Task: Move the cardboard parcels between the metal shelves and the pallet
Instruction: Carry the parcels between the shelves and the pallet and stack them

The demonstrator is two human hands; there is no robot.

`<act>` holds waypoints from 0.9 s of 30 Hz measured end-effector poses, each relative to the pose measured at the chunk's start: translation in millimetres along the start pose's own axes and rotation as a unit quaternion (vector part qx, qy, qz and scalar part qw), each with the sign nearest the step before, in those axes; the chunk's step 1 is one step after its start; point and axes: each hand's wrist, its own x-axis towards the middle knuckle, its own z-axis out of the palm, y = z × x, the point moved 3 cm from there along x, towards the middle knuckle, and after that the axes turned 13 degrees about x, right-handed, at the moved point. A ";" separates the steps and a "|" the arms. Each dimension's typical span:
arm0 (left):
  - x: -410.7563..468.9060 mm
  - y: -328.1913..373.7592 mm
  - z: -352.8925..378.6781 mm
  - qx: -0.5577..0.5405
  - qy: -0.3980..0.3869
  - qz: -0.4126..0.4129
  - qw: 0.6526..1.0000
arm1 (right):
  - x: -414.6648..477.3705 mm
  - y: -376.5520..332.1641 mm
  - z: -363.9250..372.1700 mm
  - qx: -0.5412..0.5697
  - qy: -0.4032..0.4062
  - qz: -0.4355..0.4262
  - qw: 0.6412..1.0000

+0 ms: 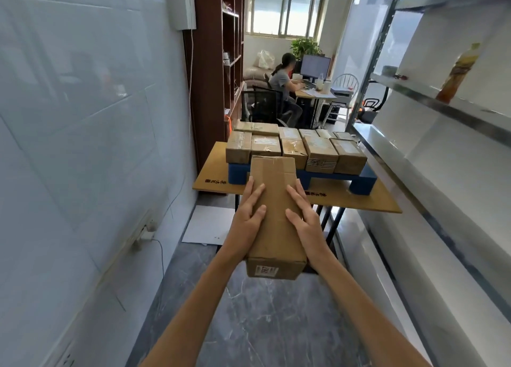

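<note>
The parcel (273, 200) being carried is a long, narrow box of plain brown cardboard. It lies lengthwise, pointing away from the person. Its top face is creased and a little dented, with clear tape running across the far end. A small printed label (266, 270) sits on the near end face.

The box is held up in the air, clear of the floor (262, 325). Its far end reaches toward the front edge of the wooden surface (359, 199) and, in this view, covers part of the blue pallet (362, 180) standing there.

Both hands carry it from opposite sides, about midway along its length. The left hand (249, 214) presses flat against the left edge, with its fingers straight and pointing forward and its thumb lying on the top face. The right hand (304, 217) does the same on the right edge. Neither hand curls round the box, which is squeezed between the two flat hands. The near end sticks out behind the wrists, between the forearms.

On the pallet, other taped parcels (320, 150) stand packed side by side in rows. The metal shelves (431, 101) run along the right, just beside the surface, with a bottle (459, 73) on an upper level.
</note>
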 end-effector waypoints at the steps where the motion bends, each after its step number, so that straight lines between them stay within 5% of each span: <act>1: 12.0 -8.4 -4.8 0.004 0.004 -0.001 1.000 | 13.7 5.4 4.8 -0.004 -0.004 -0.003 1.000; 22: 325.1 -127.0 -116.5 0.042 0.019 -0.039 0.998 | 356.7 83.9 76.6 -0.005 0.027 0.000 1.000; 27: 390.4 -153.9 -127.9 -0.037 -0.013 -0.073 0.997 | 417.1 103.6 84.0 0.012 0.059 0.000 0.998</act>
